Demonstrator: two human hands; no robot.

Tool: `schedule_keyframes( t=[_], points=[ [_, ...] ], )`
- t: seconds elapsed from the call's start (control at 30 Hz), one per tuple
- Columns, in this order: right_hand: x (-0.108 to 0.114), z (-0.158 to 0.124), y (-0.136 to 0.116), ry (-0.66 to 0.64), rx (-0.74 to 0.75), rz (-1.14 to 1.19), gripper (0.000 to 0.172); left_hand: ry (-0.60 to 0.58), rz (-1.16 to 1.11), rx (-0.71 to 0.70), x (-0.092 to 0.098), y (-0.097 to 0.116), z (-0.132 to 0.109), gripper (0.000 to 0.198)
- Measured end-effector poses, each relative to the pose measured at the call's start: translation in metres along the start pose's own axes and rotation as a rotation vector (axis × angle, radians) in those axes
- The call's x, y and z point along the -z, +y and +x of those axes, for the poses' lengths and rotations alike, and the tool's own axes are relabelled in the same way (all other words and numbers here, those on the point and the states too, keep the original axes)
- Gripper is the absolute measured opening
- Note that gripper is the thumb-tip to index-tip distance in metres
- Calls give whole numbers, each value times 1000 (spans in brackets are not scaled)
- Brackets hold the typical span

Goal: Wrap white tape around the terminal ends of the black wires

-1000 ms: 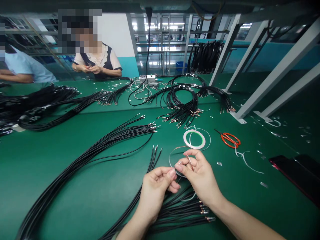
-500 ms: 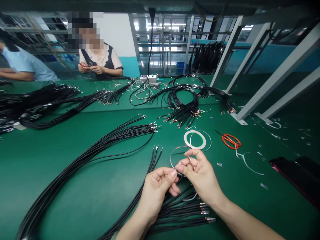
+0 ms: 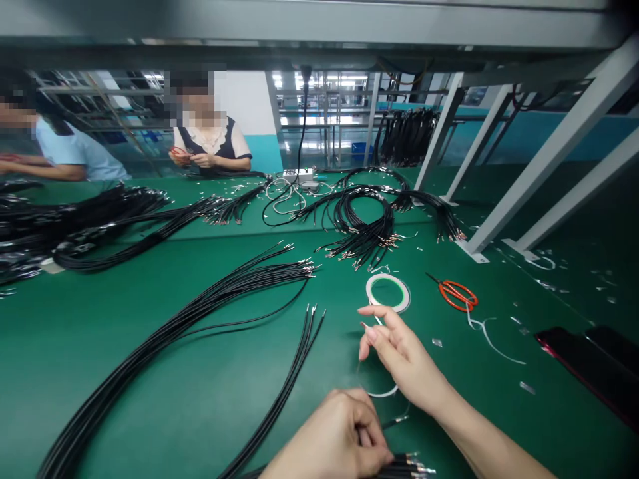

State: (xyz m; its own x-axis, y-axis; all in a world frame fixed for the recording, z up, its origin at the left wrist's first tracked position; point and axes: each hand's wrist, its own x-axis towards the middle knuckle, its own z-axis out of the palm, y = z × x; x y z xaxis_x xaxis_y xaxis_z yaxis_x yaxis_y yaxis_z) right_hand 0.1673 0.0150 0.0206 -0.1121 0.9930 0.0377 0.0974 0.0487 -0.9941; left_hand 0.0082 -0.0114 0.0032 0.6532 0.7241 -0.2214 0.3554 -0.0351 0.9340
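Note:
My left hand is curled closed low in the view, over a bundle of black cables with bare metal ends. One more cable end sticks out just beyond its knuckles; what lies inside the fingers is mostly hidden. Above and to the right, my right hand pinches a thin white tape strip between thumb and fingers, index finger stretched out. Part of a thin white strip curves below this hand. Just beyond the fingertips lies a white tape roll with a green inner ring.
Orange-handled scissors lie to the right, near a dark phone-like object. A long bundle of black cables curves across the left. Coiled cables lie farther back. Metal posts stand at right. Two co-workers sit across the table.
My hands have moved apart. My left hand has dropped toward the cable bundle, while my right hand stays near the tape roll, a little lower. The view has tilted up.

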Motion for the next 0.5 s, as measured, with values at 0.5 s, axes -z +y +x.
schedule_keyframes(
  t=[0.5],
  points=[
    [-18,-17,-5,-148,-43,-78,18,827,13,-288,23,-3,7,18]
  ],
)
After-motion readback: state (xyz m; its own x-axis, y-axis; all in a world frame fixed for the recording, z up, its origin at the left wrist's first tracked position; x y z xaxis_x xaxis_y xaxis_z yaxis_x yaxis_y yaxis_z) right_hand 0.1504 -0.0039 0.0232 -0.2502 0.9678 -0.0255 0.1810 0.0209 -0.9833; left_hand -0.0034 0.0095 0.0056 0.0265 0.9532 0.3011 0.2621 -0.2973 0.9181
